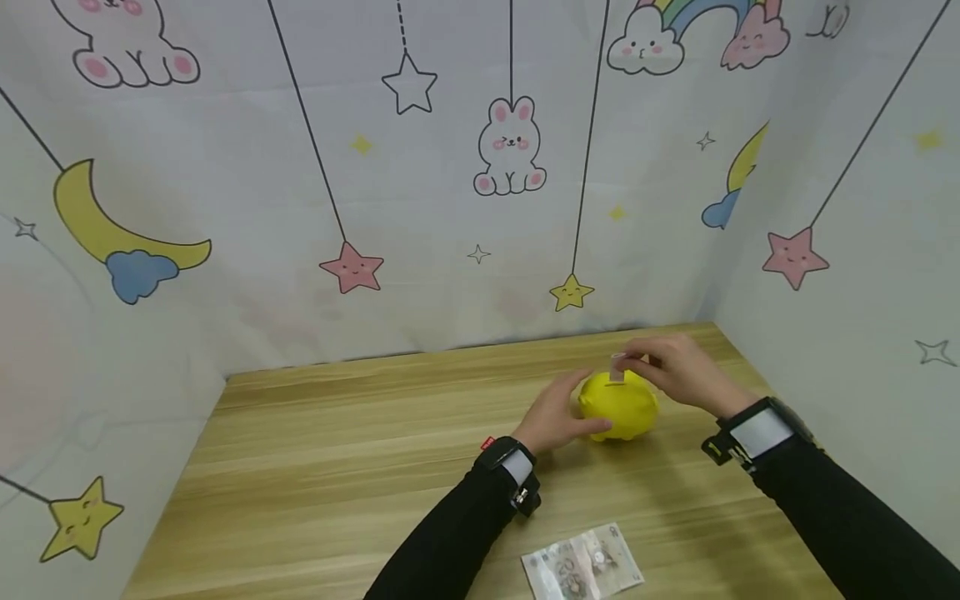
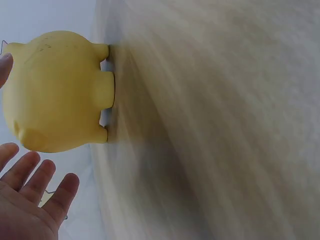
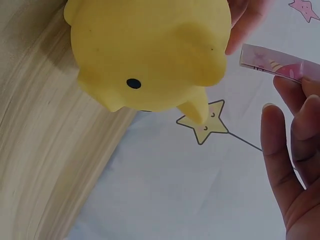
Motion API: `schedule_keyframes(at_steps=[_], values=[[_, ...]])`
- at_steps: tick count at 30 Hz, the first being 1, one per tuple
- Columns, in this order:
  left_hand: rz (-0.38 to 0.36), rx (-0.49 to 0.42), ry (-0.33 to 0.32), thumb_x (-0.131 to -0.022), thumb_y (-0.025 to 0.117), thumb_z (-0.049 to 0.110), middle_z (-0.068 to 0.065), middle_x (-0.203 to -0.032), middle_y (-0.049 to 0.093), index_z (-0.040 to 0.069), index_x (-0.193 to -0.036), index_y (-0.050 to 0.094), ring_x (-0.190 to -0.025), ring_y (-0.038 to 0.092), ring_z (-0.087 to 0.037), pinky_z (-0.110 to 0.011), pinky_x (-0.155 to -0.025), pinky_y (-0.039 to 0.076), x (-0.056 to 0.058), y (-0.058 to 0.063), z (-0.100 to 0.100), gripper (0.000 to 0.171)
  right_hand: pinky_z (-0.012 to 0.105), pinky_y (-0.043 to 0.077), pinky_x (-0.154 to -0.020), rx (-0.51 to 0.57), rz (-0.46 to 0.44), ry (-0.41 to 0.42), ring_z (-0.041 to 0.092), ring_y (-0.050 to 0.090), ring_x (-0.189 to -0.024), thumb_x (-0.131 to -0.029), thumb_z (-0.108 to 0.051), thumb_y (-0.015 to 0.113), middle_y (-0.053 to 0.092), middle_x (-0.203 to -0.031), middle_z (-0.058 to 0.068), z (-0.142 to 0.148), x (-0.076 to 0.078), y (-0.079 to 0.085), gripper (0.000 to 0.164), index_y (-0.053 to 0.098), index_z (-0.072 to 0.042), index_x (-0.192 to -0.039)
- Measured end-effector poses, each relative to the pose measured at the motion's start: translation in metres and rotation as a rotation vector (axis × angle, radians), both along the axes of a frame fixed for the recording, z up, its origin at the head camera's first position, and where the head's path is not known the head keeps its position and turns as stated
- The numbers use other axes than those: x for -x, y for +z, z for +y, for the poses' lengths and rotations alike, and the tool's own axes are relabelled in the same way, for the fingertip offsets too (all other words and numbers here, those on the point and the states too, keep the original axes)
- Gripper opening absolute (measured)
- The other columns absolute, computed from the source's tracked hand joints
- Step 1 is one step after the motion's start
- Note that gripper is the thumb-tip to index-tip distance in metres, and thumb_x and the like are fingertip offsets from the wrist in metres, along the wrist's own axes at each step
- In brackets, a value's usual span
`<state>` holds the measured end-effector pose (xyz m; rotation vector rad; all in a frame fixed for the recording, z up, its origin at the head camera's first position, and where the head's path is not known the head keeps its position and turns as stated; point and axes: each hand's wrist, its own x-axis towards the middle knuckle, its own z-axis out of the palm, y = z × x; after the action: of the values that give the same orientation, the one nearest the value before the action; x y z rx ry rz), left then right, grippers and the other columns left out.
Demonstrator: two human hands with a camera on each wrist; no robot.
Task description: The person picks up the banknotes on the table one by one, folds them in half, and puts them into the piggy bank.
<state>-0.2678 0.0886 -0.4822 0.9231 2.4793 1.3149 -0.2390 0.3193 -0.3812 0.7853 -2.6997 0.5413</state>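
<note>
A yellow piggy bank (image 1: 618, 408) (image 2: 55, 95) (image 3: 150, 45) stands upright on its feet toward the table's right rear. My left hand (image 1: 555, 414) (image 2: 32, 200) spans its left side, thumb toward the front and fingers spread around the back; whether every finger touches is hard to tell. Above the bank, my right hand (image 1: 686, 372) (image 3: 297, 155) pinches a narrow folded banknote (image 1: 617, 368) (image 3: 275, 61) between thumb and fingers. In the head view the note's lower end points down at the bank's top, by a dark slot; the right wrist view shows it apart from the yellow surface.
Another banknote (image 1: 583, 567), creased and laid flat, is on the wooden table (image 1: 337, 467) near the front. A cloth backdrop (image 1: 435, 200) with cartoon rabbits and stars rises behind the table and along its sides. A small red tag (image 1: 488, 443) shows by the left wrist.
</note>
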Motion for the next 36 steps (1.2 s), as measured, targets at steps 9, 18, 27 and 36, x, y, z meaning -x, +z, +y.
schedule_keyframes(at_steps=[9,18,27,36], values=[[0.006,-0.033,-0.003,-0.101,0.078,0.033,-0.004,-0.161,0.053,0.012,-0.162,0.047,-0.148,0.049,-0.022,-0.038,-0.121,0.04,0.002,-0.006,0.002,0.072,0.033,0.058,-0.072,-0.062,-0.088,0.004,0.011,0.062,-0.076,-0.098,-0.002,0.075,0.08,-0.102,0.001,-0.006,0.009,0.001,0.015,0.081,-0.01,-0.109],[0.012,-0.016,0.005,-0.101,0.078,0.034,-0.003,-0.16,0.054,0.015,-0.162,0.046,-0.148,0.05,-0.021,-0.039,-0.122,0.039,0.002,-0.007,0.004,0.072,0.026,0.055,-0.064,-0.044,-0.162,0.051,0.005,0.06,-0.07,-0.099,-0.003,0.074,0.08,-0.099,-0.003,-0.004,0.011,0.007,0.014,0.081,-0.009,-0.11],[0.003,-0.011,0.006,-0.101,0.078,0.032,-0.003,-0.16,0.054,0.015,-0.163,0.046,-0.148,0.049,-0.021,-0.039,-0.122,0.038,0.003,-0.006,0.006,0.072,0.026,0.057,-0.062,-0.031,-0.27,0.032,0.01,0.062,-0.068,-0.102,-0.002,0.071,0.077,-0.099,-0.001,-0.002,0.018,0.01,0.014,0.079,-0.011,-0.108],[0.021,-0.012,0.012,-0.101,0.078,0.034,-0.004,-0.158,0.056,0.014,-0.161,0.048,-0.147,0.051,-0.022,-0.039,-0.121,0.039,0.003,-0.008,0.004,0.07,0.026,0.053,-0.056,0.012,-0.194,0.031,0.005,0.056,-0.058,-0.102,-0.003,0.072,0.077,-0.096,0.001,-0.002,0.021,-0.014,0.011,0.078,-0.009,-0.109]])
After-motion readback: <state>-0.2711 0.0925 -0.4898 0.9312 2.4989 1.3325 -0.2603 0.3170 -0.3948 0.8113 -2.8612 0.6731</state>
